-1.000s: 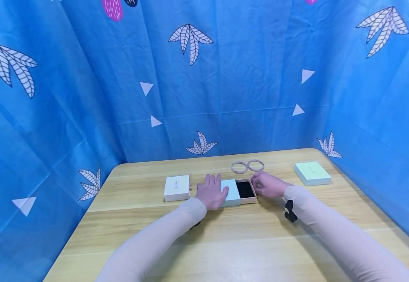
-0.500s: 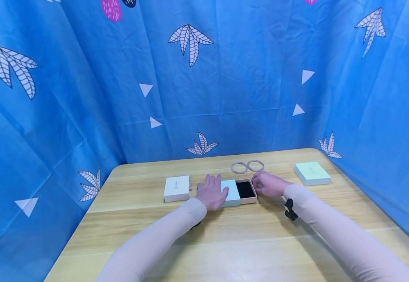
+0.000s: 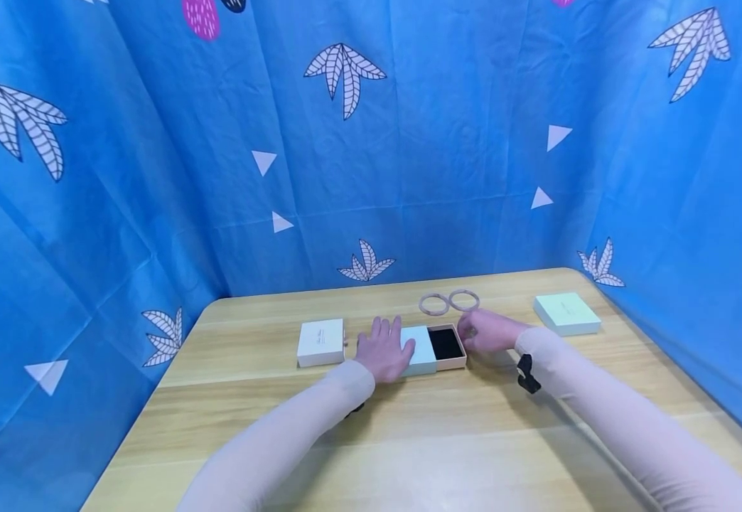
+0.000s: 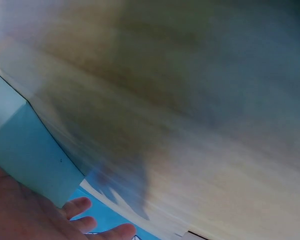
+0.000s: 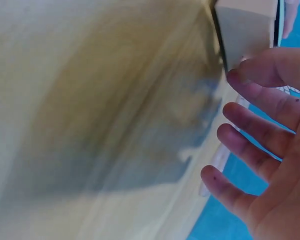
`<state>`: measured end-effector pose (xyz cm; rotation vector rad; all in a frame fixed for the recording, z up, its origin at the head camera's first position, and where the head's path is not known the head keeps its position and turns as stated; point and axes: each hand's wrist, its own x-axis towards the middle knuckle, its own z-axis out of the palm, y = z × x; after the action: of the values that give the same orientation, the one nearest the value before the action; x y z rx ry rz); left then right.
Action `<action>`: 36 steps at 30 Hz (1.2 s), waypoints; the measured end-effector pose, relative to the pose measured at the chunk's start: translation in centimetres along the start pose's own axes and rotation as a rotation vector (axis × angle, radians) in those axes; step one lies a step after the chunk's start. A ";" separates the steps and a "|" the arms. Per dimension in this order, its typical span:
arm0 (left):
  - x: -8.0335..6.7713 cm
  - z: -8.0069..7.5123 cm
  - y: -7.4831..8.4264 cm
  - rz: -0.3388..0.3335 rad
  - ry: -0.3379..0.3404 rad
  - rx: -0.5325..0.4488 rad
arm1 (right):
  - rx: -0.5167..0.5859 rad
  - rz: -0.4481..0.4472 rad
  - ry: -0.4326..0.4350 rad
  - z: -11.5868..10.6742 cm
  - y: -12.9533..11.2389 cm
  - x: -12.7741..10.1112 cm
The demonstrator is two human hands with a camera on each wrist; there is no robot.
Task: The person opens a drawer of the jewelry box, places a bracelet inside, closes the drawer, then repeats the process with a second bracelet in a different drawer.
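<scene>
A light blue slide-out box sleeve point(image 3: 418, 350) lies mid-table, its drawer point(image 3: 450, 363) with a black lining pulled out to the right. My left hand point(image 3: 384, 350) rests on the sleeve's left part with straight, spread fingers and hides that part. In the left wrist view, the sleeve's side point(image 4: 37, 150) shows beside the palm. At the drawer's right end, my right hand point(image 3: 485, 333) has thumb and forefinger together. The right wrist view shows these tips pinching at the drawer's end face point(image 5: 245, 30); the other fingers are loosely bent. Whatever small part sits between the tips is hidden.
Two thin pinkish bangles, one on the left point(image 3: 433, 304) and one on the right point(image 3: 464, 300), lie behind the drawer. A white box point(image 3: 321, 342) with a small side tab stands at left, a pale green box point(image 3: 566, 314) at right. A blue curtain point(image 3: 371, 178) borders the table point(image 3: 435, 441).
My right hand and wrist have shifted very slightly upward at the drawer's end. The left hand, the box and the bangles stay where they were.
</scene>
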<state>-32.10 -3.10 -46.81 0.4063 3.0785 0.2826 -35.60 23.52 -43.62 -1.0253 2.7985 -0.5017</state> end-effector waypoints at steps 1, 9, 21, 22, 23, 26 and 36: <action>0.1 -0.1 0.0 0.002 0.004 0.000 | -0.001 0.005 0.001 -0.3 0.0 0.1; -0.1 -0.3 0.2 0.005 -0.001 -0.007 | -0.051 0.010 0.025 -1.9 -0.6 0.7; -0.2 -0.4 0.2 -0.001 -0.011 0.008 | -0.090 0.025 0.032 -3.4 -0.5 2.6; -0.1 -0.4 0.2 -0.002 -0.012 0.011 | -0.077 0.035 0.029 -3.5 -0.6 2.9; -0.2 -0.4 0.1 -0.002 -0.010 0.013 | -0.068 0.040 0.026 -3.6 -0.6 3.1; -0.1 -0.3 0.0 -0.004 -0.006 0.022 | -0.052 0.068 0.009 -3.8 -0.8 3.8; -0.1 -0.1 0.1 -0.004 0.003 0.028 | -0.013 0.130 -0.046 -3.7 -0.7 5.6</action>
<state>-32.02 -3.08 -46.68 0.4010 3.0895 0.2413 -40.23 20.36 -39.92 -0.8389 2.8075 -0.4394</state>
